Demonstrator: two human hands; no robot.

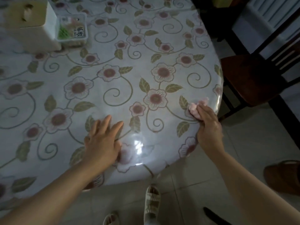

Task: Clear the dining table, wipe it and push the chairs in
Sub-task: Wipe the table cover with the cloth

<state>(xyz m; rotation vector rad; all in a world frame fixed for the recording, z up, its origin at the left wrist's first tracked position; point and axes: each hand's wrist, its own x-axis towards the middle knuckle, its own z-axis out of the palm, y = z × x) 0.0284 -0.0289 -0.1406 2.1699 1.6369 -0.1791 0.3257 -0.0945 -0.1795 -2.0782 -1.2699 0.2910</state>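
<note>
Head view: we see one frame, dim.
Table (113, 38): floral cover, fills left and centre.
Right hand (209, 125): we see it right of centre at the table's edge, fingers curled round a pink cloth (197, 108), pressing it down.
Left hand (103, 140): lower centre, flat on table, fingers straight, holding nothing.
Chair (253, 78): right edge, beside table.
Tissue box (30, 25), plastic tub (73, 30): upper left.

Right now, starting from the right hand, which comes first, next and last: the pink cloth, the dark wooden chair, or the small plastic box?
1. Pink cloth: under the right hand, at the table's edge.
2. Dark wooden chair: beside the table, up and to the right.
3. Small plastic box: far across the table, top left.
</note>
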